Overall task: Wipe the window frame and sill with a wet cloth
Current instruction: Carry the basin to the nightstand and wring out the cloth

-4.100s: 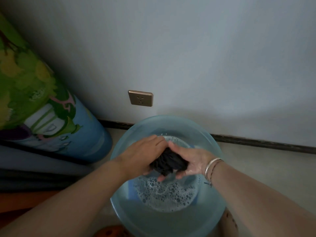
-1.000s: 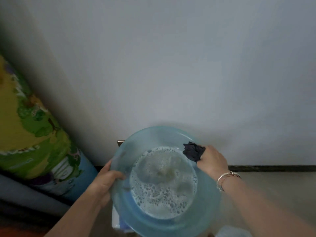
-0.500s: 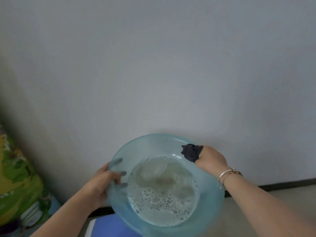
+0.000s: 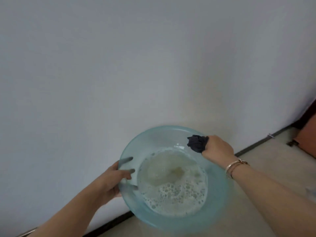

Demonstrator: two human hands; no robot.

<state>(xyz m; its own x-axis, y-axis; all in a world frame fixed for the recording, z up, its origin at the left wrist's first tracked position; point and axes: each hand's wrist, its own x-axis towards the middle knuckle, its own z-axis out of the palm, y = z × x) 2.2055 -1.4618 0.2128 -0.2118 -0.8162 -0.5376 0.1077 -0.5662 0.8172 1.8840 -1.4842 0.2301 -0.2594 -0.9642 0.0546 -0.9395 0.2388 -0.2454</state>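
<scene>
Translucent blue basin [image 4: 130, 151] — left hand [image 4: 111, 180] grips its rim, right hand [image 4: 217, 148] clutches the dark cloth [image 4: 196, 143].

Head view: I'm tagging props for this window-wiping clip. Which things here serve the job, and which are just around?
For the job:
- cloth, dark and bunched, gripped by the right hand
- basin of sudsy water, left hand holding its rim

Just around:
- wall
- baseboard
- floor
- bracelets
- orange object at the right edge, unclear
</scene>
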